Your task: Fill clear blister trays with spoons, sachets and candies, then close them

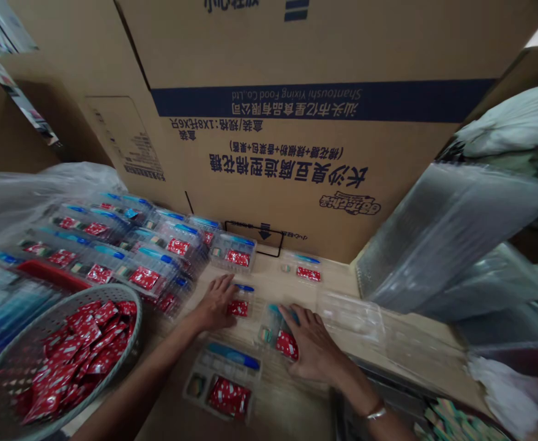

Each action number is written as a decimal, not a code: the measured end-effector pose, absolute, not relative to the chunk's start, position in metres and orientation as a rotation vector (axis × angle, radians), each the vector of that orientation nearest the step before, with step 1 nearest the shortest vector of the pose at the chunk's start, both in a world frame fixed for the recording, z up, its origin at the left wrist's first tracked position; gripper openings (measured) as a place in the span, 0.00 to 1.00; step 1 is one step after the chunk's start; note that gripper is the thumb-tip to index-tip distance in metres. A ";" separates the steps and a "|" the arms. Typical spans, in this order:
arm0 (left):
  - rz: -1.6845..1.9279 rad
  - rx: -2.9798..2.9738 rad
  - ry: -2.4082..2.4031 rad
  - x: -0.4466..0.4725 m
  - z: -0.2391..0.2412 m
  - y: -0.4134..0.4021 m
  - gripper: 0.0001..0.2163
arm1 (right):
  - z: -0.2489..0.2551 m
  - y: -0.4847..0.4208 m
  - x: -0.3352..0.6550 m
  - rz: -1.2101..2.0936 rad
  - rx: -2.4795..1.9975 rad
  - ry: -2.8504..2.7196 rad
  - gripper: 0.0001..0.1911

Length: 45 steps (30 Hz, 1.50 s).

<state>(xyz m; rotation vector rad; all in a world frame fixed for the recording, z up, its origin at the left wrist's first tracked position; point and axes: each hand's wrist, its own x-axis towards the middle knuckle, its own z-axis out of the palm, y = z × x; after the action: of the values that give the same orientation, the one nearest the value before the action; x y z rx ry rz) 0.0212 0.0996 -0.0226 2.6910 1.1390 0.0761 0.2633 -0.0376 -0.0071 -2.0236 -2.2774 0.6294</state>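
My left hand (214,304) curls around the left side of a small clear plastic tray (249,298), which holds a red packet (238,308) and a blue piece. My right hand (314,344) grips the right side of another clear tray (265,320) with a red packet (287,344), a blue piece and a small greenish item; its fingers cover part of it. Nearer to me lies a filled tray (198,403) with its own red packet (230,397) and blue piece. Farther back, one more filled tray (287,267) lies flat on the table (269,278).
Stacks of filled trays (126,260) stand at left, behind a grey basket (133,343) of red packets. A large cardboard box (269,55) walls off the back. At right are empty clear trays (351,315), stacked plastic trays (410,233) and striped pieces (456,422).
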 end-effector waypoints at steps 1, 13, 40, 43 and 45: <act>0.041 2.672 1.101 0.024 -0.021 0.103 0.34 | -0.009 -0.037 0.263 0.624 -2.027 -2.295 0.59; -0.019 2.593 1.200 0.008 -0.008 0.102 0.48 | -0.018 -0.043 0.269 0.582 -1.986 -2.328 0.56; 0.207 2.550 0.803 0.012 0.009 0.008 0.37 | -0.016 -0.052 0.267 0.512 -1.965 -2.240 0.57; 0.383 2.509 0.886 0.060 0.012 0.048 0.25 | -0.015 -0.052 0.267 0.556 -1.992 -2.208 0.58; 0.310 2.558 0.944 0.103 0.009 0.078 0.22 | -0.014 -0.053 0.267 0.600 -2.027 -2.190 0.60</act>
<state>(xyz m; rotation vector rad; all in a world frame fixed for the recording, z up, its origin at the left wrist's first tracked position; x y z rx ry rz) 0.1033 0.0779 0.0092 2.5581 0.9438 0.3099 0.2671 -0.0527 -0.0140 -2.0272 -2.1901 0.5995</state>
